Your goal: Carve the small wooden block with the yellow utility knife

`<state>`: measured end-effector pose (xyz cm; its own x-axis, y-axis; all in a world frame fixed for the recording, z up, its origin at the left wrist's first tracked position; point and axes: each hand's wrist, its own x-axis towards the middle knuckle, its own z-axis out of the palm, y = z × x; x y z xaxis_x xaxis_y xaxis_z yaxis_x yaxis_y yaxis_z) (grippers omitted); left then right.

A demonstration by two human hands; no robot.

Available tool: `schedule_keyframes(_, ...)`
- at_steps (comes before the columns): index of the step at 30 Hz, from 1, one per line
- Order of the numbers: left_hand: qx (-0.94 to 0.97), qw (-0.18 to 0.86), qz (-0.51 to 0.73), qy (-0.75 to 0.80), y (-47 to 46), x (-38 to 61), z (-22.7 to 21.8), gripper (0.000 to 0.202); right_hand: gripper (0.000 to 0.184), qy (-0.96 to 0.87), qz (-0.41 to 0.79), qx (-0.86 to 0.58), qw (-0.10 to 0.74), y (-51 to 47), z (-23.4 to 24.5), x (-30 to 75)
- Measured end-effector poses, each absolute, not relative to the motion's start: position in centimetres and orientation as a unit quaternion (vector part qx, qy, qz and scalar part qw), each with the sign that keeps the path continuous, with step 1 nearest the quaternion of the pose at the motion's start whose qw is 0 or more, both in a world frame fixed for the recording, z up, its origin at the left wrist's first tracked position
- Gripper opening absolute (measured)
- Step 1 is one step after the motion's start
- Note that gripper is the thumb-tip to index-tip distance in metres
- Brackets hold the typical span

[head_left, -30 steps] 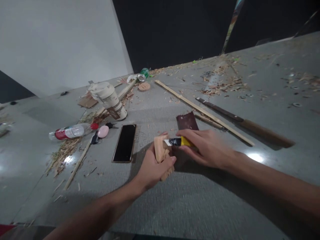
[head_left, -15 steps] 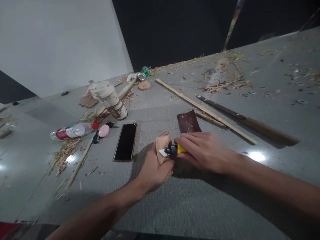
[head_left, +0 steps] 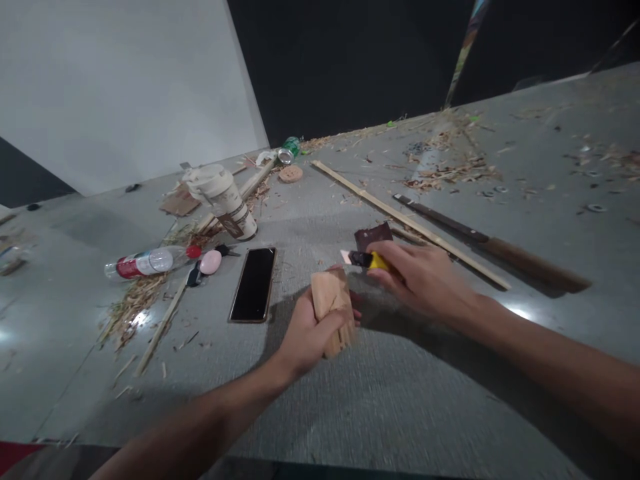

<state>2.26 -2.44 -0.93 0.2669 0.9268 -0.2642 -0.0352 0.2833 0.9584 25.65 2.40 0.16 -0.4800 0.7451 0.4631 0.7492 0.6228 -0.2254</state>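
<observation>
Over the middle of the grey work surface, a pale wooden block is gripped in the left hand. The fingers are wrapped around its lower half, so that its upper end is left bare and stands roughly upright, tilted a little. A yellow utility knife is clasped in the right hand, just beyond the block. Its short blade is pointed leftward and is held apart from the wood, not touching it.

The step in hand is judged to be carving of the block, caught in a gap between strokes. A further stroke would call for the edge to be set on the bare upper end and angled away from the left thumb and fingers, with the block firmly braced.

Both forearms are reached in from the near edge, the left from lower left and the right from lower right. The right wrist is turned inward toward the block.

A dark scrap of sandpaper is seen just behind the knife. A smartphone is laid face up to the left of the block. A bamboo strip and a long wooden-handled knife are laid beyond the right hand. Wood shavings are scattered further left.
</observation>
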Motion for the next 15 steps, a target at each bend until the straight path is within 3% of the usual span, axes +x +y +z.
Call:
schedule_keyframes(5, 0.515, 0.577, 0.397, 0.495, -2.2, 1.9, -1.2, 0.029, 0.035, -0.898, 0.005, -0.374, 0.233, 1.5, 0.0, 24.3)
schedule_keyframes(15, 0.517, 0.608, 0.397, 0.453, -2.1, 1.9, -1.4, 0.026, 0.044, -0.920, -0.023, -0.318, 0.228, 1.2, 0.2, 23.4)
